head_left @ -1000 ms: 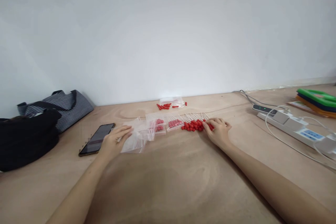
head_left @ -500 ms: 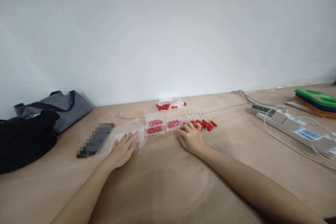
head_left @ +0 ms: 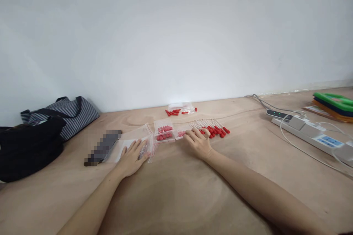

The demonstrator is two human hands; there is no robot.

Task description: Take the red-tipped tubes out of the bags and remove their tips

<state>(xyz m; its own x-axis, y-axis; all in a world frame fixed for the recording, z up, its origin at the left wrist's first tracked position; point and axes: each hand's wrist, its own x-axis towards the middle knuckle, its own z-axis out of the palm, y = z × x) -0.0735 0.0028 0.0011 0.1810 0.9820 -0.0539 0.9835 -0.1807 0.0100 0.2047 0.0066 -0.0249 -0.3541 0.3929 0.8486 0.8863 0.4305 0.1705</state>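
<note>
Plain pale wall (head_left: pixel 176 44) stands behind a brown wooden worktop (head_left: pixel 171 198), right along its back edge. Around the middle of the worktop, a bit nearer the back edge, lies a loose bunch of red-tipped sticks (head_left: pixel 216 130). Their white stems point to the back edge and their red ends face the person. The right hand (head_left: pixel 200 145) is on the left part of this bunch, with its fingers bent down. I cannot tell if those fingers are pinching anything. Just beside it, a small clear bag (head_left: pixel 179 133) with red tips inside is partly hidden by the fingers. Next to that, on the left, more red tips (head_left: pixel 164 136) sit in two rows under clear plastic. The left hand (head_left: pixel 134 158) lies flat on some clear bags (head_left: pixel 143 132), its fingers a little apart and not closed on anything. A dark flat thing (head_left: pixel 103 148), covered by blurry squares, lies to the left of it. Near the back edge are small red pieces (head_left: pixel 173 112) and another clear bag (head_left: pixel 180 106). Toward the back left corner sit a striped bag (head_left: pixel 79 114) and a black bundle (head_left: pixel 30 148). Along the right side are a white power strip (head_left: pixel 309 132) and a green, blue and orange stack (head_left: pixel 333 99).
</note>
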